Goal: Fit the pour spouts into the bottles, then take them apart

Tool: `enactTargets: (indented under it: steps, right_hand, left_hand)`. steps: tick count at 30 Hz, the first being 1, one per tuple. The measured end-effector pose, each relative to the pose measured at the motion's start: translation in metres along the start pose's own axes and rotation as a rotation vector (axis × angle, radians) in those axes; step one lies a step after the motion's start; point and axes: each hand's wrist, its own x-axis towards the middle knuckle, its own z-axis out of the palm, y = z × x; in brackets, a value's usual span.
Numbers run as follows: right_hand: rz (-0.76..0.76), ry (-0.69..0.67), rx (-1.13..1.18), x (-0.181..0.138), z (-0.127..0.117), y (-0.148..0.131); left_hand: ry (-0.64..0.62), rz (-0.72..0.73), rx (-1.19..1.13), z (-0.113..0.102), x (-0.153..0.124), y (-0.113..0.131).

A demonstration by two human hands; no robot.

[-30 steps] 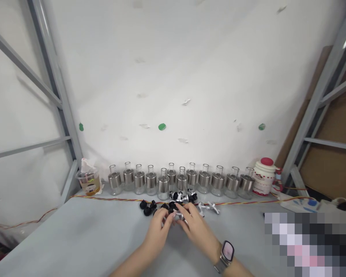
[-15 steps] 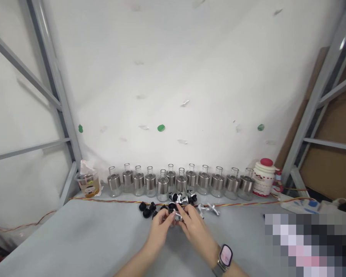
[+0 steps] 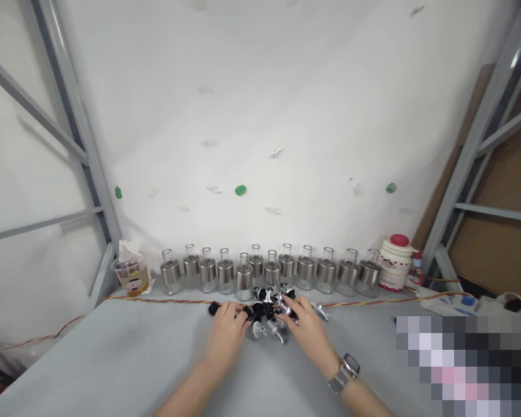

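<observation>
Parted now, left hand [image 3: 227, 335] and right hand [image 3: 309, 331] touch parts pile [image 3: 264, 311] near bottles [image 3: 304, 270]; grips unclear

On the table [image 3: 113, 359] our left hand [image 3: 226, 335] lies at the left of a pile of small parts [image 3: 265, 302] and our right hand [image 3: 309, 329] at its right, both touching it. Two loose parts [image 3: 257, 330] lie on the near side of the pile, between our hands. A wire [image 3: 156, 299] runs left to right across the table, passing the pile. Behind the wire a row of bottles [image 3: 271, 272] stands along the far edge, against the wall [image 3: 260, 116]. A cup [image 3: 132, 277] stands at the row's left end, a jar [image 3: 395, 265] at its right end. Farther right lies a power strip [image 3: 447, 302]. A frame post [image 3: 80, 145] rises at the far left, another at the far right.
</observation>
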Motion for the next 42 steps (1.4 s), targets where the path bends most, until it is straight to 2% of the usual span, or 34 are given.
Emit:
enactTargets:
  steps: [3,6,12,22,28,33,38,42]
  right_hand:
    - [0.014,-0.049,0.006,-0.002,0.002,-0.002]
    - [0.019,-0.086,0.008,-0.003,0.003,-0.003]
    - [-0.08,-0.159,0.032,-0.006,0.001,-0.01]
    - [-0.156,-0.158,0.008,-0.007,0.002,-0.014]
    - [-0.153,-0.172,-0.002,-0.007,0.002,-0.013]
    - [-0.158,-0.171,0.002,-0.007,0.001,-0.015]
    - [-0.192,-0.227,0.02,-0.012,-0.001,-0.022]
    - [-0.214,-0.321,0.043,-0.018,0.0,-0.03]
  left_hand:
    - [-0.071,0.042,0.14,0.002,-0.001,-0.003]
    - [-0.109,0.052,0.174,0.003,-0.001,-0.004]
    - [-0.111,0.01,0.184,-0.001,-0.001,-0.002]
    - [-0.11,-0.006,0.174,0.001,-0.002,-0.004]
    - [-0.074,0.01,0.144,0.002,-0.001,-0.006]
    - [0.028,-0.006,0.052,-0.006,0.0,-0.001]
    - [0.025,0.142,-0.174,-0.009,-0.004,0.01]
    - [0.017,0.215,-0.18,-0.003,-0.008,0.016]
